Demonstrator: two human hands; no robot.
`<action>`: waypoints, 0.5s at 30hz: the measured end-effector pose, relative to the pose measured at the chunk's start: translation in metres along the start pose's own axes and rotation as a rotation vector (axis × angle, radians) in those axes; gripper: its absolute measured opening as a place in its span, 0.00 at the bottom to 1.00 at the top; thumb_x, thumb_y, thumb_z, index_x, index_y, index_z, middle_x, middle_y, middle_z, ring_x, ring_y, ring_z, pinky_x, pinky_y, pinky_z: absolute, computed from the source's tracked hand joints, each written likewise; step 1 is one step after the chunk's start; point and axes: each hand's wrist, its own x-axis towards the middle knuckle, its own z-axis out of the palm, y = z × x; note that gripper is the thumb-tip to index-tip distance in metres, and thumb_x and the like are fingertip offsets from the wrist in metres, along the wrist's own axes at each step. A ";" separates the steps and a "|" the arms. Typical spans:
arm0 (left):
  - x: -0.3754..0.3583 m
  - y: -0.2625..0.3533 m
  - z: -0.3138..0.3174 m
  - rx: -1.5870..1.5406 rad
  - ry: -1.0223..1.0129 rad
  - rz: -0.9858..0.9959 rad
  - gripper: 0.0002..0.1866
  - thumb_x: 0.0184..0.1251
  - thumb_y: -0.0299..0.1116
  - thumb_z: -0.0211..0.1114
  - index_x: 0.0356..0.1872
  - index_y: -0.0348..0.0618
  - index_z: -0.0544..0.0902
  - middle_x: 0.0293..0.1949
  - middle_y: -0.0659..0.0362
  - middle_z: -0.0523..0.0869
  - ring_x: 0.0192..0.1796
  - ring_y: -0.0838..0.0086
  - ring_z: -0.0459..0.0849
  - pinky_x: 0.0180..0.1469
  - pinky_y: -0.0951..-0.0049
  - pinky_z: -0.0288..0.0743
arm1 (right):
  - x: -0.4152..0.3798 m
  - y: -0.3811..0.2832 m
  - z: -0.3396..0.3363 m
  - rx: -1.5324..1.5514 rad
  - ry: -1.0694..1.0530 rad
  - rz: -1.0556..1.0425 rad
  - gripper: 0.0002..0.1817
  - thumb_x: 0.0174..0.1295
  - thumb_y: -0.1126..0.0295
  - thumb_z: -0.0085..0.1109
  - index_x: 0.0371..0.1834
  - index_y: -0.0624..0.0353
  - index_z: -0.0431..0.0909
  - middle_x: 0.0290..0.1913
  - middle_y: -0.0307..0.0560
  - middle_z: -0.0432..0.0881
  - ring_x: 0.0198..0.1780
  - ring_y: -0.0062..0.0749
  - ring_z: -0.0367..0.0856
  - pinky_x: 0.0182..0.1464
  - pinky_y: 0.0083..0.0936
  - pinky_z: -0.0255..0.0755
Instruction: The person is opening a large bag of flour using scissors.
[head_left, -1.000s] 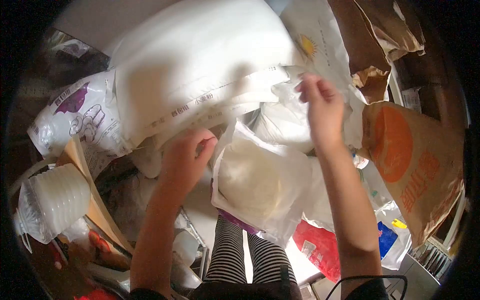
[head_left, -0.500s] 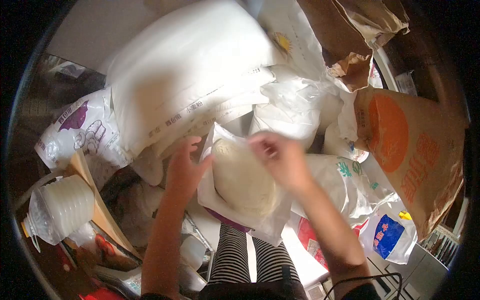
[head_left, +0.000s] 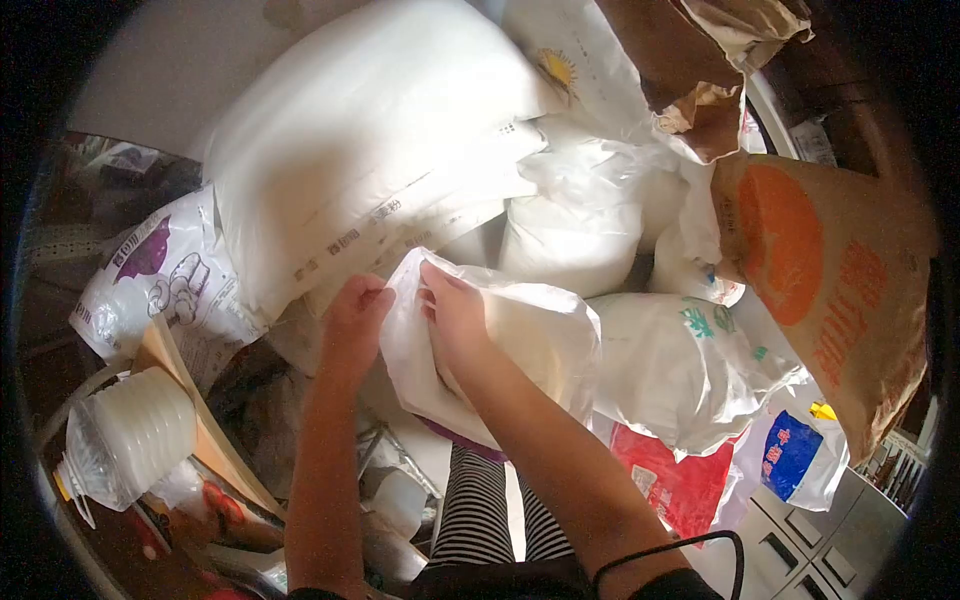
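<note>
1. Nearest, striped trouser legs (head_left: 478,505) show below a white plastic bag (head_left: 520,345).
2. Both hands grip that bag's open top edge: left hand (head_left: 355,318) pinching it, right hand (head_left: 455,315) pressed on it.
3. Beyond lies a big white sack (head_left: 370,140); an orange-printed paper sack (head_left: 820,290) leans at right.

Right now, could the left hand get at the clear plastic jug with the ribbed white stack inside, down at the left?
Probably yes: the left hand grips the white plastic bag, and nothing visibly blocks the way to the jug.
</note>
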 end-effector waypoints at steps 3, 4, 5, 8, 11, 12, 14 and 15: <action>-0.001 -0.001 0.000 -0.024 0.010 0.006 0.04 0.61 0.28 0.62 0.33 0.39 0.78 0.30 0.64 0.78 0.34 0.81 0.75 0.39 0.77 0.70 | 0.002 0.002 -0.001 -0.108 0.035 0.001 0.18 0.62 0.59 0.59 0.49 0.59 0.78 0.37 0.38 0.77 0.37 0.25 0.74 0.42 0.23 0.68; 0.000 -0.003 0.000 -0.051 0.007 -0.004 0.04 0.60 0.27 0.62 0.33 0.39 0.78 0.30 0.63 0.78 0.34 0.81 0.75 0.40 0.77 0.70 | 0.001 0.002 -0.004 -0.094 0.075 0.006 0.17 0.61 0.59 0.59 0.47 0.59 0.78 0.36 0.37 0.77 0.37 0.25 0.74 0.41 0.23 0.68; 0.001 -0.006 -0.002 0.006 0.007 0.017 0.04 0.61 0.28 0.62 0.34 0.38 0.78 0.30 0.64 0.78 0.34 0.81 0.75 0.40 0.77 0.70 | 0.000 0.001 -0.008 -0.081 0.117 0.010 0.16 0.61 0.58 0.59 0.45 0.58 0.79 0.34 0.37 0.76 0.36 0.25 0.74 0.41 0.23 0.68; 0.005 -0.010 -0.008 0.118 -0.016 0.030 0.05 0.62 0.28 0.61 0.35 0.38 0.78 0.31 0.63 0.79 0.36 0.79 0.76 0.42 0.76 0.70 | -0.024 -0.005 -0.023 0.009 0.198 0.146 0.13 0.62 0.59 0.58 0.40 0.57 0.78 0.32 0.38 0.75 0.34 0.24 0.73 0.40 0.23 0.69; 0.001 0.001 -0.011 -0.078 -0.074 -0.134 0.06 0.63 0.29 0.59 0.37 0.38 0.79 0.37 0.59 0.81 0.42 0.76 0.78 0.48 0.74 0.71 | -0.066 -0.037 -0.045 -0.157 -0.062 -0.103 0.12 0.64 0.59 0.56 0.40 0.56 0.76 0.32 0.39 0.76 0.34 0.24 0.74 0.39 0.23 0.70; -0.004 0.006 -0.008 -0.287 -0.089 -0.234 0.06 0.64 0.28 0.59 0.38 0.38 0.80 0.40 0.58 0.82 0.45 0.75 0.78 0.51 0.74 0.71 | -0.067 -0.048 -0.063 -0.141 -0.120 -0.313 0.13 0.64 0.59 0.56 0.43 0.57 0.76 0.33 0.39 0.77 0.35 0.24 0.75 0.39 0.23 0.70; -0.019 0.007 -0.003 -0.450 -0.107 -0.288 0.08 0.65 0.28 0.58 0.41 0.38 0.81 0.46 0.55 0.82 0.50 0.72 0.78 0.56 0.72 0.69 | -0.084 -0.094 -0.069 -0.026 -0.262 -0.262 0.18 0.63 0.58 0.59 0.45 0.61 0.77 0.33 0.43 0.80 0.39 0.25 0.76 0.43 0.25 0.72; -0.028 -0.001 0.002 -0.403 -0.114 -0.233 0.08 0.66 0.28 0.57 0.42 0.38 0.81 0.49 0.54 0.81 0.53 0.70 0.77 0.58 0.70 0.69 | -0.088 -0.110 -0.063 0.033 -0.338 -0.246 0.20 0.62 0.57 0.60 0.46 0.64 0.77 0.34 0.44 0.81 0.41 0.26 0.77 0.44 0.27 0.73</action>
